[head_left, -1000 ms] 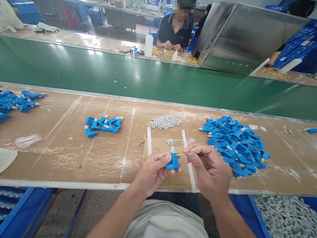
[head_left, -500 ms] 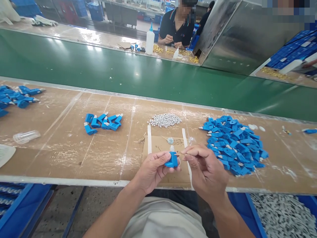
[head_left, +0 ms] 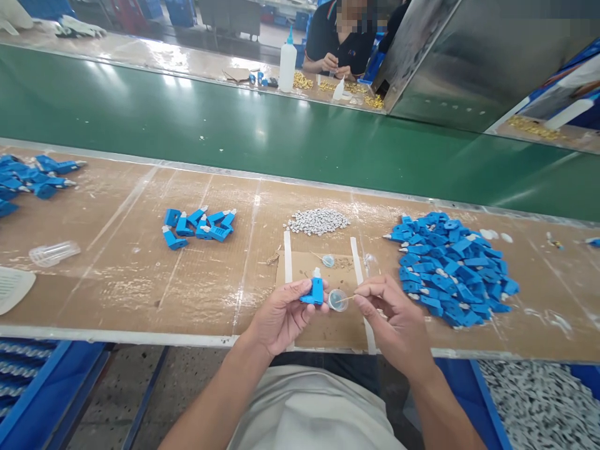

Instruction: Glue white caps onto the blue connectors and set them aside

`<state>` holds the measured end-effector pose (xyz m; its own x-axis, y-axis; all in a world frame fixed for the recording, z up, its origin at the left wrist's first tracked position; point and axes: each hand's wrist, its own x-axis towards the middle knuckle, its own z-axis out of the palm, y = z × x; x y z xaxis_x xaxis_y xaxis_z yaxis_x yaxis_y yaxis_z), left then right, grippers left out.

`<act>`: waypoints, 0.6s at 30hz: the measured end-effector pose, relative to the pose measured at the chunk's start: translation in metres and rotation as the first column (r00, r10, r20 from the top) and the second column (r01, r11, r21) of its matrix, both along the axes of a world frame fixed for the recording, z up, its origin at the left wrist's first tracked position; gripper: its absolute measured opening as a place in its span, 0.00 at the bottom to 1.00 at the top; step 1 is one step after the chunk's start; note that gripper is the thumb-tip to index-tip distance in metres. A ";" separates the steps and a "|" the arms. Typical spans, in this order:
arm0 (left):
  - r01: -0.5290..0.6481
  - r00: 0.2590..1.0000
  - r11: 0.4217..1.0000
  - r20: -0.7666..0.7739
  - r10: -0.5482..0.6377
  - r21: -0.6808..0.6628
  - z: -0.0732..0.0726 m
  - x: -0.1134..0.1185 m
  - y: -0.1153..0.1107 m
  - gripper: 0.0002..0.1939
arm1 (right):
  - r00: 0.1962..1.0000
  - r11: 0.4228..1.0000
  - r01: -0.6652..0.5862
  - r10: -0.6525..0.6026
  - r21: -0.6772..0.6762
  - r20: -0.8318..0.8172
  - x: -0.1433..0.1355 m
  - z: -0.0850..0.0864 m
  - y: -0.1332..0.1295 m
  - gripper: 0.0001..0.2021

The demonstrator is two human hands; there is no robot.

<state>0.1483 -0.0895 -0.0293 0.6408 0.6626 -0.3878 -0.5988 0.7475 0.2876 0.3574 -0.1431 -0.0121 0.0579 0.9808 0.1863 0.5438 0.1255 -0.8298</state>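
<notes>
Between the thumb and fingers of my left hand (head_left: 284, 315) is a blue plastic part (head_left: 314, 292) with a whitish tip pointing up. My right hand (head_left: 391, 319) pinches a thin stick (head_left: 349, 299), whose far end is over or in a small round clear dish (head_left: 338, 300) just right of the blue part. Behind them, a smaller dish (head_left: 328, 260) with another stick lies on a cardboard sheet (head_left: 300, 262) edged by white tape strips. Farther back is a pile of small grey pieces (head_left: 319, 221).
A large heap of blue parts (head_left: 454, 269) lies right, a small group (head_left: 201, 226) left, more (head_left: 35, 176) far left. Clear cups (head_left: 55, 253) lie left. Across the green belt (head_left: 210, 131), a person (head_left: 340, 44) sits near a white bottle (head_left: 287, 64). A bin (head_left: 539, 400) holds grey pieces.
The stick in my right hand has moved from the blue part to the round dish, now uncovered. My left hand has shifted slightly left with the blue part. The camera view has shifted slightly.
</notes>
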 end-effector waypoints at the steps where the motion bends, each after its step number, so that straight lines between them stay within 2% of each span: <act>1: -0.006 1.000 1.000 0.000 0.006 -0.005 -0.002 -0.001 0.000 0.11 | 1.000 1.000 -0.001 0.001 -0.021 0.015 0.001 -0.003 0.000 0.04; 5: -0.005 1.000 1.000 0.008 0.005 -0.010 -0.009 -0.007 0.000 0.11 | 0.996 0.997 0.070 -0.070 -0.013 0.063 0.011 -0.001 0.021 0.07; 9: -0.027 0.999 0.999 -0.023 0.027 -0.022 -0.013 -0.010 0.000 0.12 | 0.968 0.995 0.094 -0.085 -0.029 0.235 0.028 0.007 0.076 0.08; 12: -0.056 0.998 0.998 -0.040 0.055 -0.029 -0.014 -0.011 -0.001 0.12 | 0.910 1.000 0.016 -0.009 -0.012 0.415 0.037 0.005 0.122 0.07; 14: -0.069 0.997 0.997 -0.044 0.068 -0.018 -0.015 -0.011 -0.001 0.12 | 0.883 0.999 -0.050 0.049 -0.011 0.467 0.038 -0.002 0.145 0.06; 18: -0.072 0.996 0.997 -0.048 0.072 0.011 -0.014 -0.009 -0.001 0.13 | 0.857 0.987 -0.161 0.150 -0.020 0.493 0.028 -0.014 0.163 0.07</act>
